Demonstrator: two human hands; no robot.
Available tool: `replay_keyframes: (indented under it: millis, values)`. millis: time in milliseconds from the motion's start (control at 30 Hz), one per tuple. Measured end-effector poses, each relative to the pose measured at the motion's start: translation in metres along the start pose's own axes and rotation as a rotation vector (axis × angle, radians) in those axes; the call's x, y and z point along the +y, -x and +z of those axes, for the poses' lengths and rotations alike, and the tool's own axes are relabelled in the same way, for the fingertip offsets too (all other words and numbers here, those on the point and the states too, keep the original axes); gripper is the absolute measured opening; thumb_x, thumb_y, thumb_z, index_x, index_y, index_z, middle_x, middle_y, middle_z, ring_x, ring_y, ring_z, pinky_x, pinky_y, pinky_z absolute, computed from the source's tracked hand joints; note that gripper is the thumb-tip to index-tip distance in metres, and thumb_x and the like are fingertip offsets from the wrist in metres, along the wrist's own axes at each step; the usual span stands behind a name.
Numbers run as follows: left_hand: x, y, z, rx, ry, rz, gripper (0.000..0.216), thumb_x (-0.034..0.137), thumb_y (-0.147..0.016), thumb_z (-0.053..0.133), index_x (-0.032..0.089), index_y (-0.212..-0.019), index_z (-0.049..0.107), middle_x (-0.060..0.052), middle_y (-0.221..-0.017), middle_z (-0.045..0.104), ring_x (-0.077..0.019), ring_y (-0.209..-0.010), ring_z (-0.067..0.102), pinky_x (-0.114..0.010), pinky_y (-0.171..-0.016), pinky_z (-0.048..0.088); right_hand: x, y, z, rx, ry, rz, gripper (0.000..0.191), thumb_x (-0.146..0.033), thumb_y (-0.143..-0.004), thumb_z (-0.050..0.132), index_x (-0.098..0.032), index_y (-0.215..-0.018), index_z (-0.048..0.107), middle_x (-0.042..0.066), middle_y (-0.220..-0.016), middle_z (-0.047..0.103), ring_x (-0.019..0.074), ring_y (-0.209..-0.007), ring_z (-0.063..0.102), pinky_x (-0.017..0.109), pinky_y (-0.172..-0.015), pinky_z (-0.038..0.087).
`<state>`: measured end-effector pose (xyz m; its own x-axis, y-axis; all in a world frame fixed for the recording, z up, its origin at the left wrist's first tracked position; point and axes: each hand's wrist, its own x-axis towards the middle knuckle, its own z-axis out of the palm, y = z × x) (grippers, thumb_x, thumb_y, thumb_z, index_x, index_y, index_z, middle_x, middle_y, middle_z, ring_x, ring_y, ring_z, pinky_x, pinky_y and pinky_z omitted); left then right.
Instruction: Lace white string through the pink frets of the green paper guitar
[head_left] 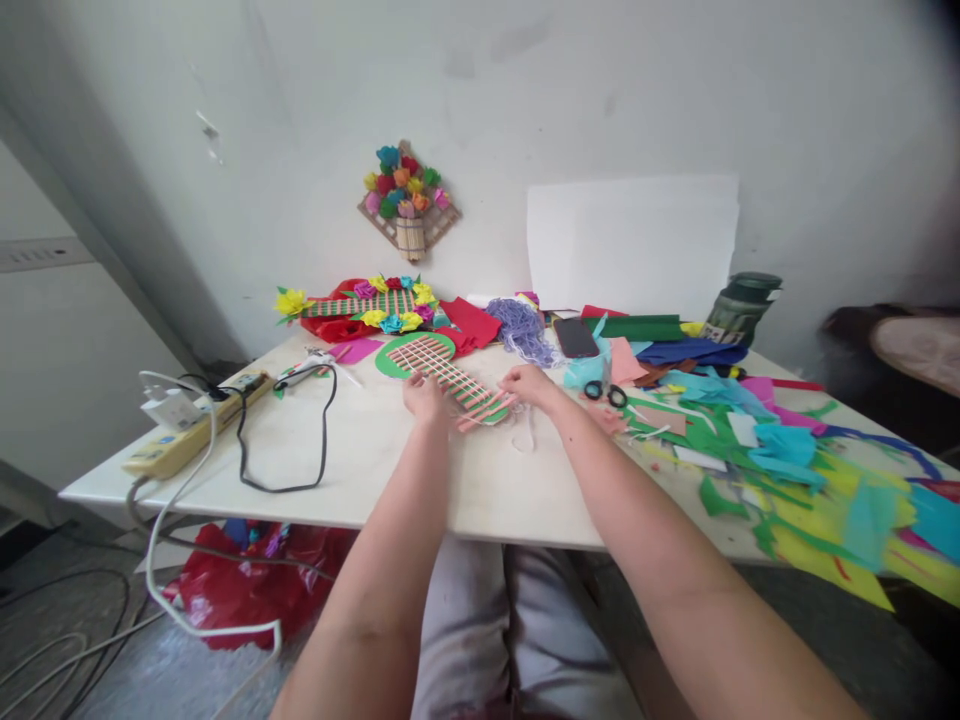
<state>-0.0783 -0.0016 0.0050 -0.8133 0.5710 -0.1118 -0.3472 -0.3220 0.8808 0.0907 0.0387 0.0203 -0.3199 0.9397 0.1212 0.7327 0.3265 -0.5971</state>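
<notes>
A guitar-shaped craft piece with a green backing lies on the table, crossed by thin pinkish sticks and white threads. My left hand is closed at its near left edge, fingertips on the piece. My right hand pinches at its narrow right end, where a pink stick lies across the piece. The fingertips are small in view, so the exact hold is partly hidden. A loose pale thread trails on the table below my right hand.
A finished flower-trimmed guitar craft rests behind. Purple yarn, a phone, scissors and a dark bottle are to the right, with scattered coloured paper. A power strip with cables sits left.
</notes>
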Motion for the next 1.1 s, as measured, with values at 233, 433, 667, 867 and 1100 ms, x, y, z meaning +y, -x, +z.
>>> replay_keyframes:
  millis: [233,433,667,867,1100]
  values:
    - [0.006,0.0,-0.003,-0.1,-0.07,-0.128,0.011,0.01,-0.064,0.058,0.013,-0.072,0.051,0.001,-0.057,0.051,-0.009,-0.047,0.051,-0.019,-0.042,0.038,-0.001,0.002,-0.005,0.065,-0.363,-0.08,0.011,-0.025,-0.069,0.057,-0.014,-0.067,0.061,0.001,-0.063,0.061,0.0108,-0.06,0.054,0.022,-0.059,0.041]
    - [0.01,0.002,-0.003,-0.335,-0.017,-0.317,0.008,0.008,-0.063,0.062,0.01,-0.065,0.055,-0.003,-0.055,0.056,-0.0086,-0.045,0.052,-0.017,-0.037,0.036,-0.008,0.014,-0.021,0.082,-0.62,-0.171,0.015,-0.029,-0.064,0.06,-0.014,-0.067,0.058,-0.002,-0.062,0.057,0.0094,-0.06,0.05,0.023,-0.062,0.041]
    - [0.009,0.002,-0.003,-0.546,-0.017,-0.354,0.008,0.0,-0.063,0.059,0.007,-0.065,0.056,-0.004,-0.054,0.057,-0.0085,-0.041,0.05,-0.018,-0.038,0.038,-0.004,0.014,-0.023,0.096,-0.749,-0.174,0.024,-0.037,-0.063,0.063,-0.015,-0.068,0.057,-0.001,-0.065,0.058,0.0098,-0.062,0.052,0.021,-0.059,0.041]
    - [0.014,-0.001,-0.002,-0.558,0.112,-0.25,0.01,0.002,-0.065,0.056,0.009,-0.071,0.058,-0.003,-0.06,0.06,-0.0074,-0.046,0.053,-0.016,-0.04,0.037,-0.004,0.015,-0.022,0.052,-1.069,-0.005,0.038,-0.05,-0.078,0.038,-0.017,-0.082,0.056,0.006,-0.082,0.065,0.0135,-0.074,0.061,0.023,-0.059,0.045]
    - [0.011,-0.004,-0.002,-0.513,0.165,-0.123,0.017,0.01,-0.061,0.064,0.014,-0.076,0.056,0.0,-0.063,0.059,-0.0072,-0.05,0.055,-0.016,-0.044,0.038,0.0,0.018,-0.011,-0.127,-1.021,0.005,0.01,-0.015,-0.057,0.053,-0.015,-0.066,0.057,0.001,-0.064,0.063,0.0099,-0.054,0.057,0.018,-0.043,0.036]
